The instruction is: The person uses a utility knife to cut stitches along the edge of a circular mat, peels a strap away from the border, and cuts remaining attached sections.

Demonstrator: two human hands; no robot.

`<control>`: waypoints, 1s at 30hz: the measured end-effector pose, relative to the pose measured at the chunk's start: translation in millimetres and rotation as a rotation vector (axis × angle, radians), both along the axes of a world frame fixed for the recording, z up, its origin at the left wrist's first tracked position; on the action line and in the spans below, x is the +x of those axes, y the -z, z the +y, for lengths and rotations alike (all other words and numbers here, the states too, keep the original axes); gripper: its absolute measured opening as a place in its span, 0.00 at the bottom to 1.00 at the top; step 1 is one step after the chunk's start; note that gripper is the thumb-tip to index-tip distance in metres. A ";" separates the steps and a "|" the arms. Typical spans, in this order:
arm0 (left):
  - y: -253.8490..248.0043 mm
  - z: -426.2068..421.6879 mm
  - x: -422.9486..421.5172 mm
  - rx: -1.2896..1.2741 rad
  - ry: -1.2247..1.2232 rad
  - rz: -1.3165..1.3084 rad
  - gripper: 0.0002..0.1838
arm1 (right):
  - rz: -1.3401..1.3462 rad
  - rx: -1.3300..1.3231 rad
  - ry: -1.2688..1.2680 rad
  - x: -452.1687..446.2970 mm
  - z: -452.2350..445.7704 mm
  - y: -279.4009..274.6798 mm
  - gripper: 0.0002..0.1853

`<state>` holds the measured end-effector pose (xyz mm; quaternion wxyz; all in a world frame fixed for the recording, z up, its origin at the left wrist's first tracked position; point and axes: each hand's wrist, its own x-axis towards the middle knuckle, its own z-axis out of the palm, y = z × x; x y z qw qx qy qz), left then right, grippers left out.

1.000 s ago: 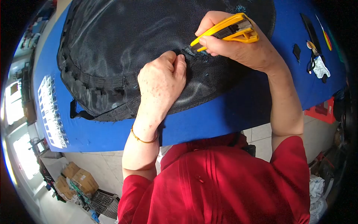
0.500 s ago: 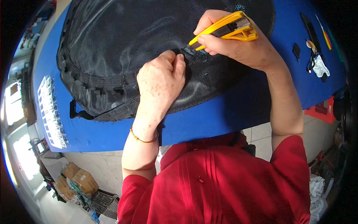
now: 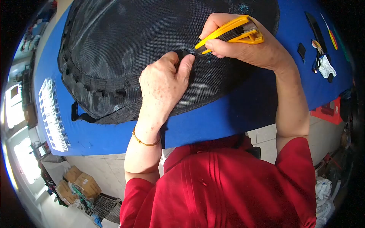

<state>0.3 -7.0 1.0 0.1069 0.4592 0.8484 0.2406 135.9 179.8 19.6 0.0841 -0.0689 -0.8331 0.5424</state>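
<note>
A large black mesh bag point(image 3: 125, 49) lies flat on the blue-covered table point(image 3: 213, 117). My left hand point(image 3: 163, 78) is closed at its middle, pinching a dark bit of the bag between thumb and forefinger; the fingertips are partly hidden. In my right hand point(image 3: 235, 43) is a yellow utility knife point(image 3: 228, 30), its tip pointing down and left just beside my left thumb. Light blue thread bits point(image 3: 207, 57) show on the mesh near the tip. Another tuft of blue threads point(image 3: 243, 7) sits farther up the bag.
On the table's right lie a black strip point(image 3: 313, 26), a thin tool with a red and yellow handle point(image 3: 333, 40), a small black piece point(image 3: 301, 50) and a white crumpled packet point(image 3: 326, 67). A white patterned sheet point(image 3: 51, 114) is at the left edge. Cardboard boxes point(image 3: 86, 184) stand on the floor.
My right hand and the knife have shifted slightly down and right. My left thumb has moved up and right, closer to the knife tip. The bag stays put.
</note>
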 end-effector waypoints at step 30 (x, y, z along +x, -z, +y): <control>-2.3 -1.0 -0.8 -0.044 0.024 -0.048 0.17 | 0.074 -0.063 0.065 -5.0 -9.5 7.0 0.08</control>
